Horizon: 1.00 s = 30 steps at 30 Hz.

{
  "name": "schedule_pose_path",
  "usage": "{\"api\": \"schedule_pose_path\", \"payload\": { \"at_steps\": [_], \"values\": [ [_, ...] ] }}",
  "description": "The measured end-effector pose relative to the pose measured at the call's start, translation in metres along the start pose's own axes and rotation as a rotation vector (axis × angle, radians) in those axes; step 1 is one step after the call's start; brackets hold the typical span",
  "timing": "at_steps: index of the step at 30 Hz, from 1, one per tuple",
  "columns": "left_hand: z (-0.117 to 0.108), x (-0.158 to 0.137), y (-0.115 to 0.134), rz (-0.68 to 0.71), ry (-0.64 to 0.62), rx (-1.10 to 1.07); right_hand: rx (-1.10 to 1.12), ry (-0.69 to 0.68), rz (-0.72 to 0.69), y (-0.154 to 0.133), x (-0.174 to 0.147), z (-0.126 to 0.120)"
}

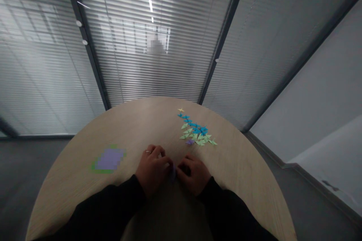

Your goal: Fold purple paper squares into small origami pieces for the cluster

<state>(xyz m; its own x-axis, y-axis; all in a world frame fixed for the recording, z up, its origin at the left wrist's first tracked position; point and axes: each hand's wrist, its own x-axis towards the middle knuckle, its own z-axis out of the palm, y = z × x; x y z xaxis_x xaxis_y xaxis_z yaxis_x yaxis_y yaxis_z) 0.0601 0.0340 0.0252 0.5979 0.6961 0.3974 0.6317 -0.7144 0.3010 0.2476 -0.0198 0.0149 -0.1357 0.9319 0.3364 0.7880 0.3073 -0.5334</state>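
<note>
pinching the small purple paper [173,173] from opposite sides, the left hand [154,170] and right hand [195,174] risked tearing it if they tugged unevenly.

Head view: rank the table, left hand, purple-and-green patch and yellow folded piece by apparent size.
1. Table
2. Left hand, perhaps helped by nearness to the camera
3. Purple-and-green patch
4. Yellow folded piece, clearly smallest

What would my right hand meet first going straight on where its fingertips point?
Your right hand would likely meet the small purplish piece between your hands first; whether they're touching now is unclear.
</note>
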Motion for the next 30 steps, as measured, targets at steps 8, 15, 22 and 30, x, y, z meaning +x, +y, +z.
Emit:
{"api": "schedule_pose_path", "payload": {
  "at_steps": [8,15,22,30],
  "values": [
    [0.005,0.002,-0.001,0.073,-0.020,-0.053,-0.032,-0.089,-0.320,0.016,0.000,-0.008],
    [0.002,-0.008,-0.002,0.213,-0.110,-0.080,-0.190,-0.049,-0.266,0.008,-0.003,-0.005],
    [0.002,-0.003,-0.016,0.251,-0.105,-0.100,-0.175,-0.022,-0.247,0.007,-0.005,-0.005],
    [0.006,-0.003,-0.017,0.271,-0.081,0.012,-0.134,-0.005,-0.194,0.008,-0.003,0.001]
  ]
}}
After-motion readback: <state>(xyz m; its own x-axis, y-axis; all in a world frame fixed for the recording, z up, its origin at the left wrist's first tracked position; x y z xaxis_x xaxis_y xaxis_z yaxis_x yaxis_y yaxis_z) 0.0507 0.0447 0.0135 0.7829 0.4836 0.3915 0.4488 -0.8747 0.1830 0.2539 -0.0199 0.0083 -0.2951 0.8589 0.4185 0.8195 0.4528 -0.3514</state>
